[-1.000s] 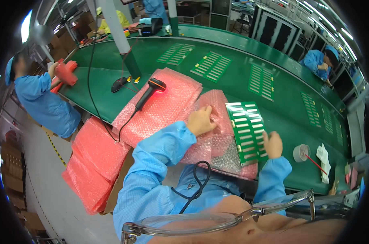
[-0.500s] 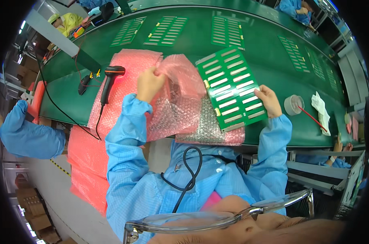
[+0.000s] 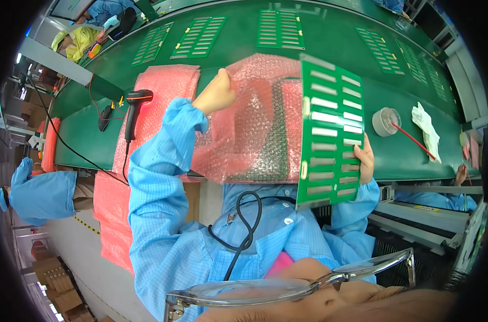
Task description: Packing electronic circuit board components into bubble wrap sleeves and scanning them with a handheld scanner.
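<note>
Nearest the camera, a pair of clear-framed glasses cut across the bottom of the view, and a black cable looped down the front of the blue smock.

Just beyond, the right hand gripped the green circuit panel by its right edge, at about 3 o'clock on the board. Only the fingertips curling round the edge showed; the thumb and palm were hidden behind the panel, so how tightly it was pinched could not be told. The panel stood nearly upright, tilted toward the person, its lower end over the near table edge. It looked stiff, thin and light, with rows of white slots, probably fragile at the populated face, so the bare edges seemed the sensible place to hold it.

At about 10 o'clock from the panel, the left hand was closed on the upper left edge of the pink bubble wrap bag, lifting it off the green conveyor table. The wrap looked soft, floppy and slightly slippery; it would sag unless held near a corner or the mouth. A second dark green board seemed to lie inside or beneath it, blurred by the bubbles.

Further left lay a stack of pink sheets and a handheld scanner. At 3 o'clock stood a small clear cup and a white cloth. Farthest off, more green panels rested on the belt.
</note>
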The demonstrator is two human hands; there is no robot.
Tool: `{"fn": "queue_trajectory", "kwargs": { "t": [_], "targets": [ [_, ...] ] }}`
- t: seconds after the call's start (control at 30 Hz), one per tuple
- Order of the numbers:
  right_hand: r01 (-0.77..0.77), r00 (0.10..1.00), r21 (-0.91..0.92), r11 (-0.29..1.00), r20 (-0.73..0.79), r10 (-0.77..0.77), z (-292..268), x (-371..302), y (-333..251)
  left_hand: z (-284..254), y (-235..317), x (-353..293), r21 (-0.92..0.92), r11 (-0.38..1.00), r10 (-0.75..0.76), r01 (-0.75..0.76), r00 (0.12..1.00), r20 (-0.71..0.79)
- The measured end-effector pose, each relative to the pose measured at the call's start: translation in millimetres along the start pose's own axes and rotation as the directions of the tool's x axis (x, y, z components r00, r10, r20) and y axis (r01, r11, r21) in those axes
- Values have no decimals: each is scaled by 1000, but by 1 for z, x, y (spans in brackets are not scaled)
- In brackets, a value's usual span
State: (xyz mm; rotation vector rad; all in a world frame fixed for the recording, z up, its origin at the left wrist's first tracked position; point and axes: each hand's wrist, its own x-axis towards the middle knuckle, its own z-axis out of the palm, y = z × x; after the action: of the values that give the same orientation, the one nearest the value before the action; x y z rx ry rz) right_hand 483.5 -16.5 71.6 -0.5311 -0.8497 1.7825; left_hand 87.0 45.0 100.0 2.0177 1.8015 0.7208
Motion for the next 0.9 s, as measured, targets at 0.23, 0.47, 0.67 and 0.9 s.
{"fn": "queue_trajectory", "kwargs": {
  "t": [0.23, 0.47, 0.67, 0.9],
  "targets": [
    [-286, 952, -123, 950, 72, 296, 9, -13, -9, -1, 10, 29, 36, 989, -137, 143, 981, -140],
    [-340, 909, -283, 897, 146, 391, 25, 13, -13, -15, 56, 18, 184, 978, -75, 95, 991, -112],
    [-282, 953, -216, 935, 46, 298, 22, 35, -1, -26, 50, -8, 362, 931, 98, -40, 985, -145],
    [-293, 942, -244, 924, 90, 323, 54, 43, 16, 8, 78, -16, 410, 899, 189, -153, 981, -48]
  ]
}}
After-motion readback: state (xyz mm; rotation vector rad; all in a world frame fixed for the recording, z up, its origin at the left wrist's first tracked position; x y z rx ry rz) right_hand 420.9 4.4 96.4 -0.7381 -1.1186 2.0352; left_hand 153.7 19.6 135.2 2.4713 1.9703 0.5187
